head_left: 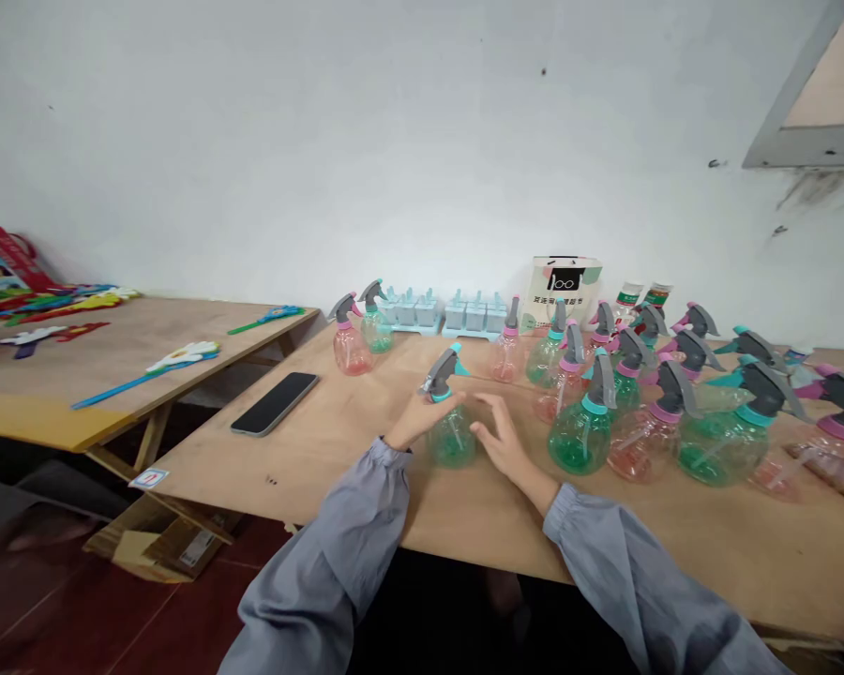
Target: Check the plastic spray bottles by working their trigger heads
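A green spray bottle with a grey and turquoise trigger head stands upright on the table in front of me. My left hand is closed around its neck, just below the trigger. To the bottle's right, my right hand is open, thumb and fingers apart and curved towards the bottle; its thumb tip is close to the bottle's side, and I cannot tell whether they touch. Nearest beyond the right hand is another green spray bottle, with a pink-collared spray bottle behind it.
Several pink and green spray bottles crowd the table's right side. A pink spray bottle stands back left, near light-blue moulds and a printed box. A phone lies left. Hand-shaped toys lie on a neighbouring table.
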`<state>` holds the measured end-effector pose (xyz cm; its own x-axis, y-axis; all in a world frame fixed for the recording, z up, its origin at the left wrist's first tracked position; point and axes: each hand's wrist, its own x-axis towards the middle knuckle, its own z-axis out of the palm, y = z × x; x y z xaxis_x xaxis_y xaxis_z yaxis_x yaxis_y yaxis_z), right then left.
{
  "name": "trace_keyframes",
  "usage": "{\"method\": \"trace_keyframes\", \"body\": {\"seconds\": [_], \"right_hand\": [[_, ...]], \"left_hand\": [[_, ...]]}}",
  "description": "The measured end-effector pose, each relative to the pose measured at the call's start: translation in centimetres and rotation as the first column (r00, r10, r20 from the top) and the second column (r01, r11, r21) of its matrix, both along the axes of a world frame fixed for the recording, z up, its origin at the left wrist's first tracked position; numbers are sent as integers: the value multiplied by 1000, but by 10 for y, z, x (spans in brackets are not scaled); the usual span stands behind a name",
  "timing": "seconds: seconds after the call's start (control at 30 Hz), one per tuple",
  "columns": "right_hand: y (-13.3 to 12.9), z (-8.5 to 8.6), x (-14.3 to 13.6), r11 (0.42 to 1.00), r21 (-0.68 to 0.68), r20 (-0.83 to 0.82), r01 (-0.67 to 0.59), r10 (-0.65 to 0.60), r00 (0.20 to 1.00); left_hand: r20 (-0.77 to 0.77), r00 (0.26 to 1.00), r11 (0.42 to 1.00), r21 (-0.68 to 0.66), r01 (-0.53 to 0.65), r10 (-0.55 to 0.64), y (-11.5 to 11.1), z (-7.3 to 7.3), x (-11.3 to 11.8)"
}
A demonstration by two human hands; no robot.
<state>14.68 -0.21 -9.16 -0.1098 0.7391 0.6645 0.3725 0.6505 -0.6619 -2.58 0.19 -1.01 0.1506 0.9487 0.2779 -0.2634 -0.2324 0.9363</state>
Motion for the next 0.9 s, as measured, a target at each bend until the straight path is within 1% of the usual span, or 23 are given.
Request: {"method": "trace_keyframes", "body": {"seconds": [0.07, 0.13, 0.2, 0.27, 0.33, 0.4, 0.47, 0.57, 0.63, 0.67, 0.73, 0.8, 0.9], "right_hand": [[16, 12, 4, 986, 31, -93, 163, -159, 983], [41, 22, 6, 941, 53, -175, 335, -322, 930], [70, 26, 7, 892, 52, -189, 449, -433, 881], [98, 25, 9, 855, 6, -152, 518, -511, 846], [121, 20, 11, 825, -41, -129, 564, -564, 816], [137, 13, 15, 806, -59, -142, 589, -591, 794], [146, 6, 18, 797, -66, -155, 601, -603, 783], [145, -2, 19, 768, -109, -143, 631, -641, 754], [138, -7, 17, 752, -122, -127, 648, -660, 741], [132, -9, 15, 755, -113, -119, 646, -656, 745], [116, -14, 12, 783, -79, -103, 617, -623, 776], [95, -18, 10, 823, -53, -92, 565, -567, 818], [60, -23, 13, 879, -28, -86, 476, -477, 875]], "left_hand": [[14, 1000, 998, 64, 5, -6, 1, 3, -9], [47, 999, 994, 103, 19, -24, 1, 5, -14], [99, 994, 994, 106, 29, -39, 1, 5, -15], [141, 989, 995, 98, 21, -35, 2, 5, -15], [175, 984, 998, 69, 10, -22, 3, 4, -14], [216, 976, 1000, 16, 9, -12, 4, 1, -14], [269, 963, 999, -34, 26, -16, 6, -1, -15], [330, 942, 996, -46, 81, -61, 7, -3, -17], [349, 931, 993, -27, 119, -102, 7, -2, -18], [357, 927, 991, -21, 134, -118, 7, -1, -18], [369, 919, 987, -21, 159, -140, 6, 1, -19], [381, 911, 983, -28, 180, -156, 6, 1, -19], [396, 902, 980, -29, 197, -170, 9, -3, -19]]}}
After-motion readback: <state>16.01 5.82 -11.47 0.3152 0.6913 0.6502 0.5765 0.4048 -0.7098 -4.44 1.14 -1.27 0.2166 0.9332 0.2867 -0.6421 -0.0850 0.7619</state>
